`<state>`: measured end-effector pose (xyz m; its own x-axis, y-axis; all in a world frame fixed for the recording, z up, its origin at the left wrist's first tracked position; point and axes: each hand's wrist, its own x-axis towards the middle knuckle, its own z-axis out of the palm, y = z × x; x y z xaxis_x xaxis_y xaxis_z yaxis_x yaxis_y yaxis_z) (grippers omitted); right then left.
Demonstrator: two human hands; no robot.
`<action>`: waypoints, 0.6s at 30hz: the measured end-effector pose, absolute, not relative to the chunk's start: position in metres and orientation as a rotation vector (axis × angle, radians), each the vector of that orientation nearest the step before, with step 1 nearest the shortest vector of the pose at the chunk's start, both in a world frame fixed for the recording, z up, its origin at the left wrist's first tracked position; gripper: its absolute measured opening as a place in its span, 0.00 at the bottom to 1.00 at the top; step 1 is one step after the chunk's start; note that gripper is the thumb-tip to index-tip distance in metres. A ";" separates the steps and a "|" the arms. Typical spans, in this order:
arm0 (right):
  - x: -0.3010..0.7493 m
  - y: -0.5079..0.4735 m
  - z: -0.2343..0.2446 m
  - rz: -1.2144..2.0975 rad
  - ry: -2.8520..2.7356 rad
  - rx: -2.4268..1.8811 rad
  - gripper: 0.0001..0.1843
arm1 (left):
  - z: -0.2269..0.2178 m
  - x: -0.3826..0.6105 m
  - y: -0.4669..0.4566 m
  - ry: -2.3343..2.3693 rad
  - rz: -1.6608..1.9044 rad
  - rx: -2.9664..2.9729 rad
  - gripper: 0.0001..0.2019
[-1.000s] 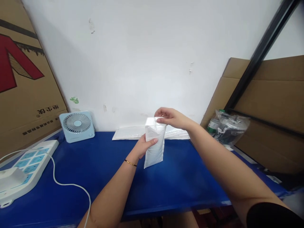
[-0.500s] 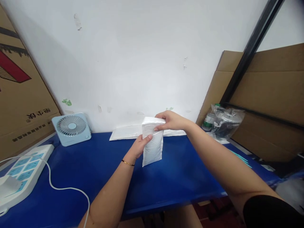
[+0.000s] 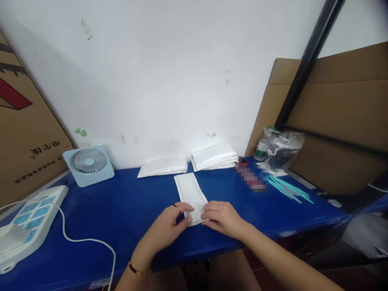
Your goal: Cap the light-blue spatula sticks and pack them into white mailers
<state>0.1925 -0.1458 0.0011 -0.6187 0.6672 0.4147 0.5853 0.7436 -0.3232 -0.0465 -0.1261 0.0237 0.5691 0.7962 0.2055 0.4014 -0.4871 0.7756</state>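
A white padded envelope (image 3: pixel 190 189) lies on the blue tabletop in front of me, its long side pointing away and slightly left. My left hand (image 3: pixel 172 220) grips its near left corner, with thumb and forefinger curled over the end. At the near right edge, my right hand (image 3: pixel 222 219) has its fingers bent and closed on the envelope. Behind it, by the wall, are a flat white envelope (image 3: pixel 163 166) and, to its right, a small pile of similar white envelopes (image 3: pixel 214 157).
A blue fan (image 3: pixel 91 163) and a white power strip (image 3: pixel 36 220) with a cable stand on the left. To the right are turquoise strips (image 3: pixel 289 188), a bottle (image 3: pixel 262 149) and a clear plastic bag (image 3: pixel 283 149). Cardboard (image 3: pixel 336 117) borders the right side.
The envelope went from upright in the air to flat on the table, nearer to me. Both hands came down with it, and the right hand shifted from its top to the near edge.
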 end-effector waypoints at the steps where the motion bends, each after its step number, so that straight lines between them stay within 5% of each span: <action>1: 0.195 -0.149 -0.005 0.292 -2.387 -0.953 0.09 | 0.016 -0.042 -0.136 1.012 0.739 2.131 0.13; 8: 0.205 -0.146 -0.020 0.551 -2.018 -1.142 0.06 | -0.014 -0.017 -0.151 1.384 0.750 2.260 0.08; 18: 0.199 -0.156 -0.022 0.202 -2.102 -1.052 0.05 | -0.020 -0.012 -0.150 1.558 0.753 2.321 0.04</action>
<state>0.1987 -0.1557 -0.0224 -0.3695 0.7395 0.5627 0.6185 0.6476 -0.4450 -0.0118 -0.1498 -0.0202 0.2961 0.9135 0.2791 0.7865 -0.3990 0.4715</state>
